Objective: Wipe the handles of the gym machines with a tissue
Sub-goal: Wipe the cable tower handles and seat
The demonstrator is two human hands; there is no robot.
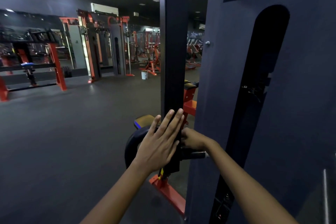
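My left hand lies flat with straight fingers against the lower part of a black vertical post of a gym machine. My right hand reaches in behind that post, between it and the grey weight-stack cover. Its fingertips are hidden by the post, so its hold cannot be made out. A short black horizontal handle sticks out just below my right wrist. No tissue shows in this view.
A black rounded pad and a seat with a blue edge sit behind my left hand. The machine's red base runs along the dark floor. Red and black racks and a white bucket stand further off.
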